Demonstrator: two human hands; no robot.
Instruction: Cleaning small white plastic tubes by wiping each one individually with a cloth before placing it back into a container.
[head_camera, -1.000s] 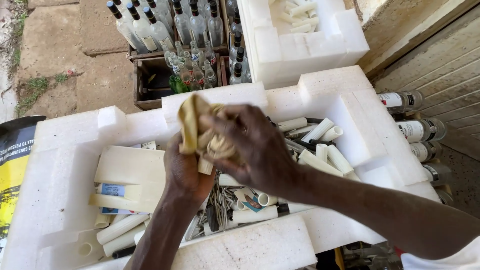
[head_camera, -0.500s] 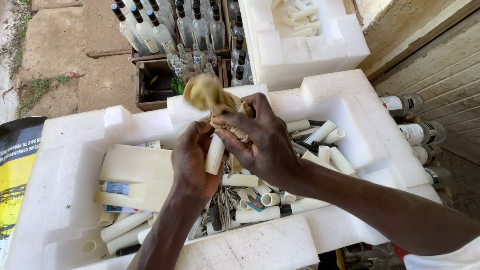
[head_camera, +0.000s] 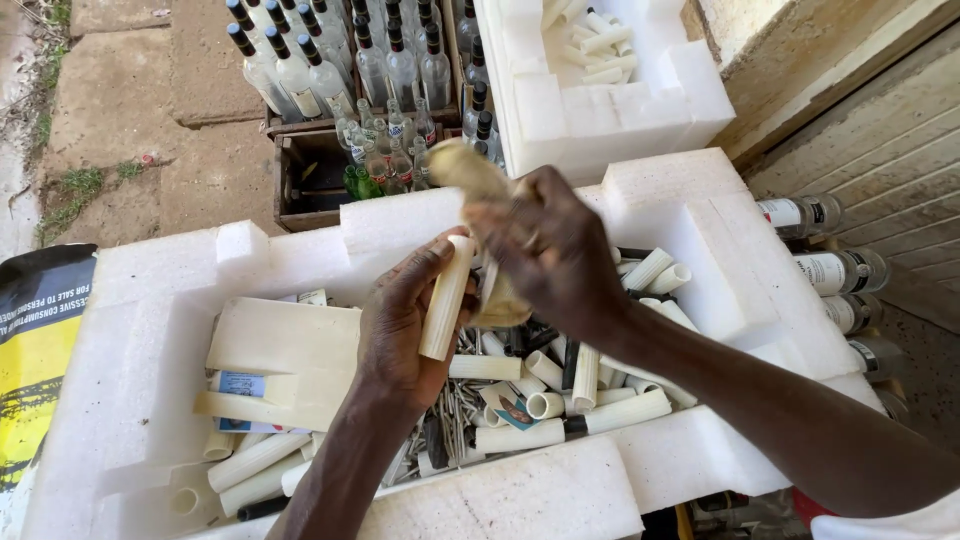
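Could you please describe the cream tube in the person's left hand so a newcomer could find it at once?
Start at the big white foam tray full of loose cream tubes. Above its middle, the left hand holds one cream tube upright, the only one lifted off the pile.

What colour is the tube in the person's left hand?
Cream, almost ivory; the tube in the left hand shows best in the head view.

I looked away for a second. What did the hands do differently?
The right hand pulled the yellow cloth up off the cream tube, which now shows bare in the left hand. Before, the cloth covered it. The white foam tray and loose tubes stayed put.
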